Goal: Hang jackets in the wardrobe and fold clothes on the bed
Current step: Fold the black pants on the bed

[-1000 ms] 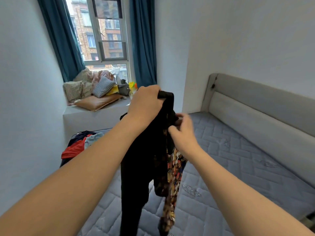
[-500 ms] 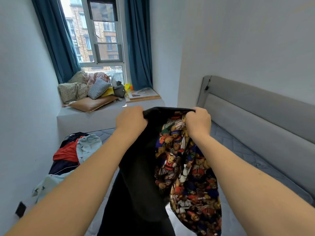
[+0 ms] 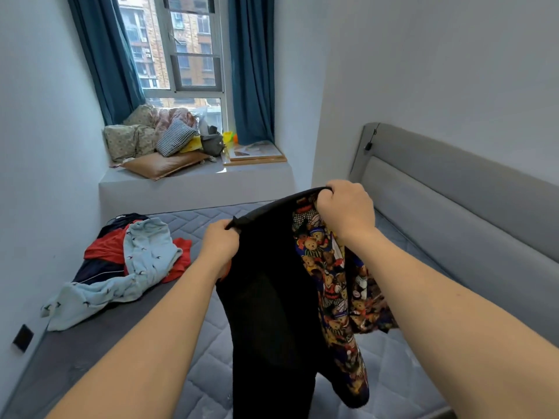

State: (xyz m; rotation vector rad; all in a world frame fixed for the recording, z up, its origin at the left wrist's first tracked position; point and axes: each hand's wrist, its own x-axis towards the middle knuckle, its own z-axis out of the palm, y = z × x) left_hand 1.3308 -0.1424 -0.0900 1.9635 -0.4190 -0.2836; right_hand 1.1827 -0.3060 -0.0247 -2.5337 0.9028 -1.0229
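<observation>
Here black garment [image 3: 272, 297] hangs from both hands' fingers [image 3: 325, 196].

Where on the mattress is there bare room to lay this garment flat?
The quilted mattress is bare between the headboard and the clothes pile, beneath the black garment held by left hand and right hand. The pile crowds the wall side.

We see a bed [image 3: 211, 373] with a bare grey quilted mattress filling the lower frame. At centre left a heap of clothes [image 3: 121, 267] lies on it: a pale blue printed garment [image 3: 145, 252] draped over red [image 3: 104, 247] and dark navy [image 3: 93, 272] pieces.
</observation>
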